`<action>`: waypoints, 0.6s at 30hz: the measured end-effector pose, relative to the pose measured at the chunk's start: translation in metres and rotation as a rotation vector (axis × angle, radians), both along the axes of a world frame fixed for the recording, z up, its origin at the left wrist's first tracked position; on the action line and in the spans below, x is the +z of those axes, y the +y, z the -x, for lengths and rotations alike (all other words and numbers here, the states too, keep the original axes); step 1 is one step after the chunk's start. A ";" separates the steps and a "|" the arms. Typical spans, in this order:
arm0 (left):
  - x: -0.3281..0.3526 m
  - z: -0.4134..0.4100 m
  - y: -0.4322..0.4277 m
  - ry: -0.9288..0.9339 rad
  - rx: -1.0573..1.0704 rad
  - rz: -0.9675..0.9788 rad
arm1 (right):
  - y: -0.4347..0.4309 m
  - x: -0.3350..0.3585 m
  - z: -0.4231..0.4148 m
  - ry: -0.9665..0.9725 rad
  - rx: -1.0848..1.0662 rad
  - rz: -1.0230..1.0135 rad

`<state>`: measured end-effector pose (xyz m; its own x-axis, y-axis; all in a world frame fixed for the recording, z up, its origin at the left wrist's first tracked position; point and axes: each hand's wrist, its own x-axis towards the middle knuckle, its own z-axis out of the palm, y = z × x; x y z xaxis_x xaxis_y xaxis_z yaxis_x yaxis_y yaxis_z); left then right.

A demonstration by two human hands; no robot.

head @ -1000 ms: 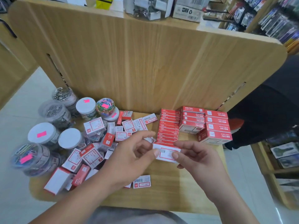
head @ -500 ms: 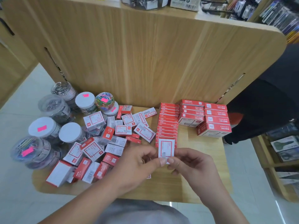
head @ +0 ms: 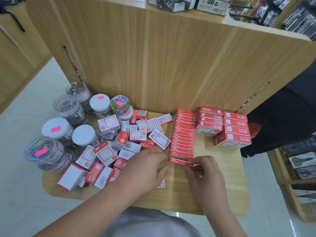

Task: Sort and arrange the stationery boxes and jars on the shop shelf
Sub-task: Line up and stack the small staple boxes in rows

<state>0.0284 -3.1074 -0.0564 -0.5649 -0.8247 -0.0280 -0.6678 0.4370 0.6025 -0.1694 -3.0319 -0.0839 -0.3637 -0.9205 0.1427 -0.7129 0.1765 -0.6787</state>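
At the fingertips of the right hand [head: 206, 175], red box [head: 179, 161] pinched, long axis running left-right, left hand [head: 145, 168] loose-fingered beside it.

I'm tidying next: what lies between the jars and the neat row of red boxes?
In the head view, a loose pile of small boxes lies between jars and row.

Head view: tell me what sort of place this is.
Probably a stationery shop: rows of identical red boxes on a wooden display shelf, jars of clips with pink stickers, racks of packaged goods behind.
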 end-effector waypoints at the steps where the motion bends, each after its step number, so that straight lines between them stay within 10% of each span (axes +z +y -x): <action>1: 0.000 0.002 -0.001 -0.046 -0.005 0.021 | 0.000 0.000 0.001 -0.043 -0.053 -0.043; 18: -0.011 0.022 -0.016 -0.294 -0.062 0.163 | 0.002 -0.005 0.009 0.141 0.012 -0.116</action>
